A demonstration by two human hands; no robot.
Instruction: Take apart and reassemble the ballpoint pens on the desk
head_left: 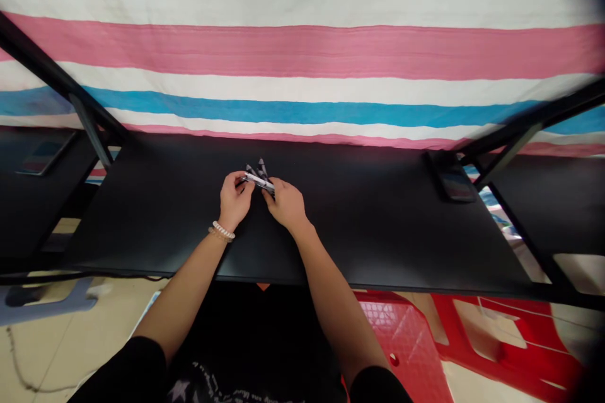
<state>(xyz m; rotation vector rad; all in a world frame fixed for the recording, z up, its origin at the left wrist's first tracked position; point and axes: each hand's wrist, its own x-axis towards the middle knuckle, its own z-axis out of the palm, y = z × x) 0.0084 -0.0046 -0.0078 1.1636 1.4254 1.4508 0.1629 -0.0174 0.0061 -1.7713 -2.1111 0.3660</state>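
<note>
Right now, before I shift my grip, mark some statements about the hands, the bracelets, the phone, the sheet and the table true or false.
1. The left hand and right hand are both on the small black-and-white item. True.
2. The bracelets are on the right wrist. False: the bracelets are on the left wrist.
3. The phone lies toward the right end of the black table. True.
4. The striped sheet lies under the hands. False: the striped sheet is beyond the table's far edge.
</note>
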